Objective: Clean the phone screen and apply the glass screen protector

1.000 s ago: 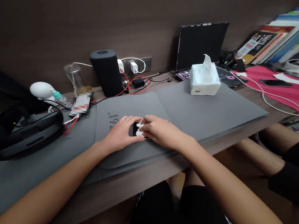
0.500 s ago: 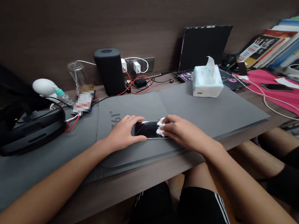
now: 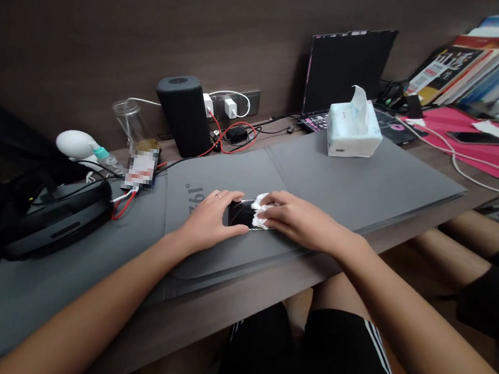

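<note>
A black smartphone (image 3: 240,214) lies flat on the grey desk mat (image 3: 342,191). My left hand (image 3: 211,219) grips its left end, thumb along the near edge and fingers along the far edge. In my right hand (image 3: 294,219) is a crumpled white tissue (image 3: 261,210), pressed by the fingertips onto the phone's screen. The tissue and the right hand hide the phone's right end. Beyond the hands, on the mat, stands a tissue pack (image 3: 354,131) with one sheet sticking up.
A black cylindrical speaker (image 3: 185,118), a glass jar (image 3: 130,122) and cables stand along the wall. An open laptop (image 3: 349,70) is behind the tissue pack. To the right are a pink cloth (image 3: 478,162) with another phone (image 3: 477,138), and books (image 3: 474,64). Another person's legs (image 3: 460,250) show at right.
My right hand has slid the tissue leftward along the phone's screen, covering more of it. My left hand keeps its hold. The camera view has shifted slightly.
</note>
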Demonstrator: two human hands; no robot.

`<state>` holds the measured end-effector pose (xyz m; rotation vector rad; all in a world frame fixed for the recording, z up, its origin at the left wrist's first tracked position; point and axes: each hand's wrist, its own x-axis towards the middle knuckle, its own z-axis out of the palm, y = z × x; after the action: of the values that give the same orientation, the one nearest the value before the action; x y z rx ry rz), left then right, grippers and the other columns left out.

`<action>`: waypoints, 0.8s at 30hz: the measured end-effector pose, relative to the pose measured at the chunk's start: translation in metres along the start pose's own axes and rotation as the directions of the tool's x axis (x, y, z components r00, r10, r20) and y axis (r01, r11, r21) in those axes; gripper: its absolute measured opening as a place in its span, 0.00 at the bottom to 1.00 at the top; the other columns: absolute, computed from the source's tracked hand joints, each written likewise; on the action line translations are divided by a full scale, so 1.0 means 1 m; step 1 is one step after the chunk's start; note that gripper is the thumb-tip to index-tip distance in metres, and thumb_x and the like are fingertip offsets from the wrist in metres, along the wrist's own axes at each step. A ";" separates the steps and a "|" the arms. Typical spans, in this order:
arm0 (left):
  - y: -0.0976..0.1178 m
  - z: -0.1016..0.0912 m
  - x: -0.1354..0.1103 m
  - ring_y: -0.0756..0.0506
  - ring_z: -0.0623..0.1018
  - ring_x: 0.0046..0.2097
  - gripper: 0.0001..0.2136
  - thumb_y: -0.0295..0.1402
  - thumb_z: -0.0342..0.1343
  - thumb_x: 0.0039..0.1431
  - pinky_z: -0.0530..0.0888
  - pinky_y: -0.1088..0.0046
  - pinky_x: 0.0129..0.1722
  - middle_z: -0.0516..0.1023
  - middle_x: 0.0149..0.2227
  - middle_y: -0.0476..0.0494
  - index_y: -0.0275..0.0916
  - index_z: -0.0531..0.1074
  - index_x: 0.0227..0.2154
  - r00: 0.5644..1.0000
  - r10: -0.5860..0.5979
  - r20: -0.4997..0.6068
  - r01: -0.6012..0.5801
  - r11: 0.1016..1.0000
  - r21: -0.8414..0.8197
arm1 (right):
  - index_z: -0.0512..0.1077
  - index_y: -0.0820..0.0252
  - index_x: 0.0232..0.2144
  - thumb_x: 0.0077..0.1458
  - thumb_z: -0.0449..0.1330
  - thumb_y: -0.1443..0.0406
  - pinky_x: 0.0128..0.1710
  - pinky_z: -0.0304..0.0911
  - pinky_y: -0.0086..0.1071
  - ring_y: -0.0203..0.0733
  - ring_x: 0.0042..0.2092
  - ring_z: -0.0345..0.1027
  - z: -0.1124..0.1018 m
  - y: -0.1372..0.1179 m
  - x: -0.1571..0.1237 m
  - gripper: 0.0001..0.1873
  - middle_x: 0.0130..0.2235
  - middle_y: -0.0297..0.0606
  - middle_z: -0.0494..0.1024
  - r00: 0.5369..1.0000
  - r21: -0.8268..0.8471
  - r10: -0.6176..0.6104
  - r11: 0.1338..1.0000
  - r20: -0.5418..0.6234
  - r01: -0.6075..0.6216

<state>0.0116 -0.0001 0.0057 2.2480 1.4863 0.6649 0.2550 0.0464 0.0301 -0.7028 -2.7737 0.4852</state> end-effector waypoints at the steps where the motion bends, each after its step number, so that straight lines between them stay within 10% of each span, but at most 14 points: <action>1: 0.000 0.000 0.000 0.38 0.71 0.53 0.25 0.39 0.64 0.56 0.69 0.58 0.53 0.75 0.53 0.44 0.44 0.65 0.55 1.000 -0.003 0.002 0.003 1.000 0.000 | 0.78 0.57 0.47 0.67 0.53 0.62 0.49 0.66 0.42 0.48 0.50 0.69 -0.003 0.004 -0.009 0.15 0.52 0.47 0.73 1.000 -0.003 0.027 1.000 0.000 -0.027; 8: 0.001 -0.001 0.000 0.38 0.71 0.52 0.23 0.39 0.64 0.57 0.70 0.57 0.52 0.75 0.52 0.44 0.44 0.66 0.54 1.000 -0.003 0.001 0.003 1.000 0.005 | 0.78 0.55 0.47 0.68 0.51 0.60 0.48 0.67 0.43 0.48 0.49 0.70 -0.020 0.018 -0.043 0.17 0.52 0.46 0.73 0.994 -0.015 0.106 0.994 0.010 -0.106; 24: -0.001 0.002 0.000 0.37 0.71 0.56 0.27 0.38 0.65 0.55 0.68 0.56 0.56 0.74 0.56 0.43 0.45 0.64 0.56 1.000 -0.018 -0.007 0.018 0.999 -0.036 | 0.78 0.59 0.43 0.66 0.54 0.67 0.47 0.65 0.40 0.47 0.48 0.71 0.013 -0.020 0.031 0.12 0.47 0.45 0.78 0.999 0.003 -0.044 0.999 -0.007 0.044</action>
<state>0.0120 0.0005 0.0035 2.2058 1.4843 0.6896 0.2161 0.0414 0.0300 -0.6394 -2.7744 0.4775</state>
